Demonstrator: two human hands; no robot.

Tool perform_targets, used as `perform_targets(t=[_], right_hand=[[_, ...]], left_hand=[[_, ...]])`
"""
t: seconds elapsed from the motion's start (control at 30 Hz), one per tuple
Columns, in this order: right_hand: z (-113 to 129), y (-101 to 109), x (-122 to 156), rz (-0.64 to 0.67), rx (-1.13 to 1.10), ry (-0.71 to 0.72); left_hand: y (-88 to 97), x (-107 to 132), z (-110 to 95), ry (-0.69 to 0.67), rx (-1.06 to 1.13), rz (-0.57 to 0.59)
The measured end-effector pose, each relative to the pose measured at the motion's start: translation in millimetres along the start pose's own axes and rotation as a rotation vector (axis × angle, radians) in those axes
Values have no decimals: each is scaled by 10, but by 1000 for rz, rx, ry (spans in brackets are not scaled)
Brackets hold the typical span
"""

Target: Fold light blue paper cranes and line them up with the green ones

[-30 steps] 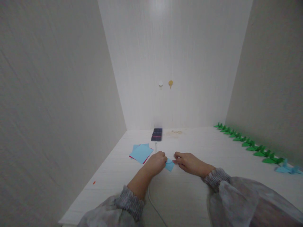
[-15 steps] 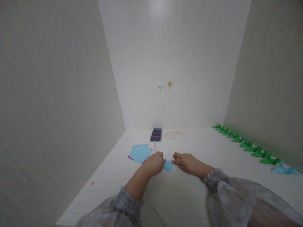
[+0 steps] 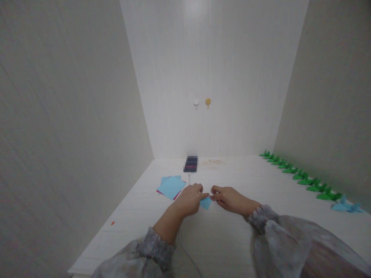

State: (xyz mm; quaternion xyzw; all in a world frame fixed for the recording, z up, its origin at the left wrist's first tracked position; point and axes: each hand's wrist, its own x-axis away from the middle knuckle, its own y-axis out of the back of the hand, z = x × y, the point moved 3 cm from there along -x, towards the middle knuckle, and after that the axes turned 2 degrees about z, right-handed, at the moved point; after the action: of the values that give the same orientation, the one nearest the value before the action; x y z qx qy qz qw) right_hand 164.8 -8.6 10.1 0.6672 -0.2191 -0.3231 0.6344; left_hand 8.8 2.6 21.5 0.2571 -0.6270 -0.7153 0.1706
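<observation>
In the head view, the blue paper (image 3: pixel 205 203) is on the table (image 3: pixel 226 239) between both hands. The left hand (image 3: pixel 189 199) lays a finger over it; the right hand (image 3: pixel 230 199) curls at its right corner. I can't tell if either pinches. Holding the corner still and pressing gently should keep it neat.

"What sort of place was around you?"

"You worked in what seemed a narrow booth (image 3: pixel 261 170) for paper craft. A pale wall (image 3: pixel 232 69) with a yellow hook (image 3: pixel 208 102) stood before you, and side walls (image 3: pixel 63 135) enclosed you. Your white table (image 3: pixel 232 173) carried a small blue paper (image 3: pixel 206 203) and a row of folded figures (image 3: pixel 304 180). Home or office was unclear."
</observation>
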Motion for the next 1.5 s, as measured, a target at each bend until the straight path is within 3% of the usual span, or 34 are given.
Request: perform_targets(t=[0.3, 0.77, 1.13, 1.33, 1.5], right_hand=[[8, 6, 6, -21, 20, 1], [53, 76, -6, -15, 22, -25], [68, 77, -14, -14, 21, -29], [54, 72, -6, -20, 12, -24], [38, 54, 1, -17, 24, -21]], left_hand=[[-35, -1, 21, -24, -27, 36], [37, 59, 96, 268, -17, 82], [62, 103, 89, 260, -6, 55], [44, 110, 60, 129, 42, 46], [-24, 89, 93, 126, 39, 72]])
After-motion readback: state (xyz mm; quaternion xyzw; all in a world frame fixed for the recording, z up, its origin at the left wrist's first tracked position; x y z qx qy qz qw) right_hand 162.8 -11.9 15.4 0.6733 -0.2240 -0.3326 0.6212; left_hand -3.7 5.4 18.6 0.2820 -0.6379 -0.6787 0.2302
